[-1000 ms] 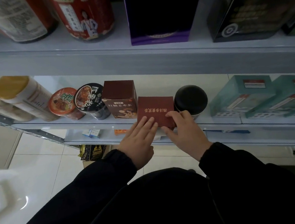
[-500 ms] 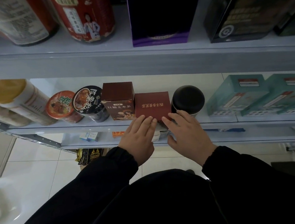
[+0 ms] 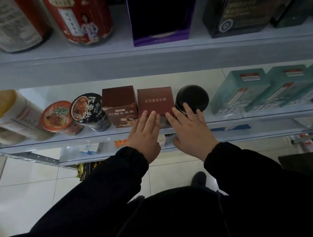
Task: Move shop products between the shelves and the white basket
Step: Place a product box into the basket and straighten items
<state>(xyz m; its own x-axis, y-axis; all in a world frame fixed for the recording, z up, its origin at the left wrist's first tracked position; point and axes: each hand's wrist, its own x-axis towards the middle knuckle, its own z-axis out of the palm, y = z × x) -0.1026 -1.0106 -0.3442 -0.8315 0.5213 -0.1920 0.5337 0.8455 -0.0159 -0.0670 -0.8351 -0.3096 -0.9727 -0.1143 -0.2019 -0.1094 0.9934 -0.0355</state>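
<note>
Both our hands reach flat to the middle shelf (image 3: 60, 140), fingers straight and slightly spread, gripping nothing. Our left hand (image 3: 144, 138) lays its fingertips on the lower front of the dark red box (image 3: 155, 100). Our right hand (image 3: 190, 132) has its first finger at the box's lower right corner, and its other fingers lie across the front of the black jar (image 3: 192, 98); we cannot tell whether they press the jar.

The dark red box stands near the shelf's front edge, upright, in a row. The brown box (image 3: 120, 106) is just beside it on the left with a thin gap, and the black jar is just beside it on the right. Left of the brown box come two noodle cups (image 3: 86, 109). A strip of bare shelf separates the jar from the teal boxes (image 3: 241, 91) towards the right end. Behind the row the shelf lies bare to its back edge. The upper shelf (image 3: 147, 63) overhangs the row.
</note>
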